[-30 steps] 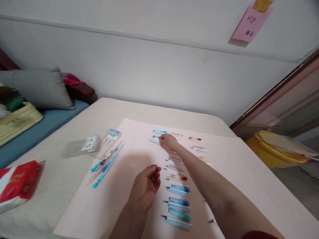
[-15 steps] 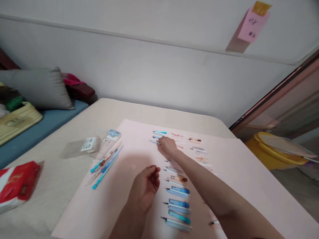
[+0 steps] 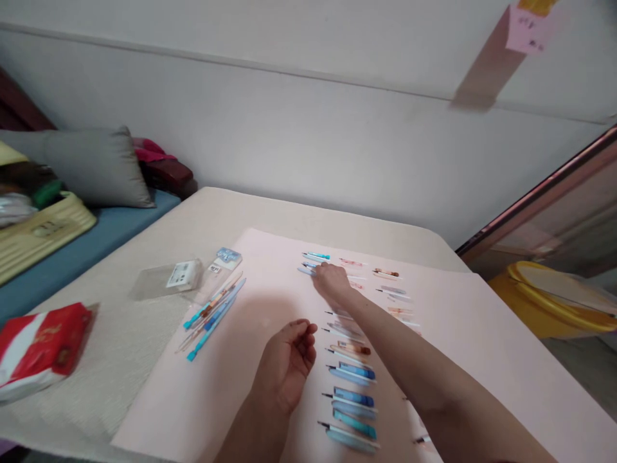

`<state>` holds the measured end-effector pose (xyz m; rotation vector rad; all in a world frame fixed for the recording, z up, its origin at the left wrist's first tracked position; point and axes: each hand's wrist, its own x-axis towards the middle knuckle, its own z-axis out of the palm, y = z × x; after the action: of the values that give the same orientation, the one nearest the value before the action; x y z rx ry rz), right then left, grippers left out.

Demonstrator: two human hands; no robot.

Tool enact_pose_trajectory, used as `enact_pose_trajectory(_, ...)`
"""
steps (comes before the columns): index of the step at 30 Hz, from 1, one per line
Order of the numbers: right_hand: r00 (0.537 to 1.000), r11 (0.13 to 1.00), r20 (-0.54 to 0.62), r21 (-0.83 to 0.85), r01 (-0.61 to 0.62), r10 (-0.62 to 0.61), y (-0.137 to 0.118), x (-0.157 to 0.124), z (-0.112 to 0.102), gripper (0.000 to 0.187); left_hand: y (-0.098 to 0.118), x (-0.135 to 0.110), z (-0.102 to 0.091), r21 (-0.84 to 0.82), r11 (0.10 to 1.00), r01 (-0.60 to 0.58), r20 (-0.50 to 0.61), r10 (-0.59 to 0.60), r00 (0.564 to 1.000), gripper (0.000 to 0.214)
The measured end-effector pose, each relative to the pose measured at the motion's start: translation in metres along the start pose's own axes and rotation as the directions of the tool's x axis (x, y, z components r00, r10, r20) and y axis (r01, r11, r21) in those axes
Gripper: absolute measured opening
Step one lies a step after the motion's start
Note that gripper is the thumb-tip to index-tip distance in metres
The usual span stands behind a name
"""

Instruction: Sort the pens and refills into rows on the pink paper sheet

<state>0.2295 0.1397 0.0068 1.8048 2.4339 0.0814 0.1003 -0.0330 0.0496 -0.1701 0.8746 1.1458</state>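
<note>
My right hand [image 3: 333,283] reaches to the far part of a pink sheet [image 3: 250,257], its fingers closed at a light-blue pen part [image 3: 306,271]; the hand hides part of it. Just beyond lies a set with a turquoise cap [image 3: 322,256]. My left hand [image 3: 292,366] hovers over the sheet's middle, fingers curled in, thumb against the forefinger, with nothing visible in it. To its right runs a column of pen parts: blue caps [image 3: 354,397], pale barrels [image 3: 351,441] and thin white refills with dark tips [image 3: 347,429].
A loose pile of pens [image 3: 216,315] lies to the left, beside a clear plastic package [image 3: 159,281]. A red and white packet [image 3: 43,350] is at the far left. More parts, such as a brown cap [image 3: 386,273], lie on the right. A yellow bucket [image 3: 544,302] stands beyond the table.
The view has shifted a little, so most things appear slightly further right. Both hands keep nearly the same pose and place over the sheet.
</note>
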Motion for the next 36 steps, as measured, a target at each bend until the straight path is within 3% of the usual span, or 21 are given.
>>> enact_pose_trajectory(6,0.998,0.999,-0.048,0.012,0.048,-0.048,-0.015,-0.007,-0.01,0.029,0.001,-0.004,0.0,-0.005,1.0,-0.002,0.022,0.003,1.0,0.016)
enact_pose_trajectory(10,0.977,0.978,-0.067,0.045,0.206,-0.203,-0.051,-0.016,-0.013,0.027,0.001,-0.012,0.005,0.029,0.999,-0.046,0.043,0.045,0.998,0.014)
enact_pose_trajectory(13,0.931,0.929,-0.072,0.075,0.363,-0.358,-0.09,-0.025,-0.014,0.021,0.0,-0.018,0.009,0.154,0.962,-0.227,0.073,0.218,0.973,0.008)
enact_pose_trajectory(16,0.865,0.861,-0.096,0.096,0.5,-0.492,-0.128,-0.03,-0.015,0.014,0.0,-0.023,0.011,0.299,0.859,-0.416,0.143,0.39,0.91,0.006)
enact_pose_trajectory(20,0.765,0.77,-0.22,0.082,0.633,-0.605,-0.16,-0.024,-0.014,0.021,0.004,-0.027,0.011,0.395,0.767,-0.505,0.177,0.476,0.862,0.009)
enact_pose_trajectory(31,0.731,0.746,-0.202,0.0,0.666,-0.652,-0.182,-0.005,-0.005,0.017,0.011,-0.033,0.012,0.39,0.775,-0.497,0.178,0.466,0.867,0.01)
enact_pose_trajectory(36,0.739,0.755,-0.203,-0.007,0.655,-0.643,-0.165,-0.013,-0.018,0.013,0.01,-0.032,0.011,0.399,0.73,-0.555,0.205,0.519,0.83,0.011)
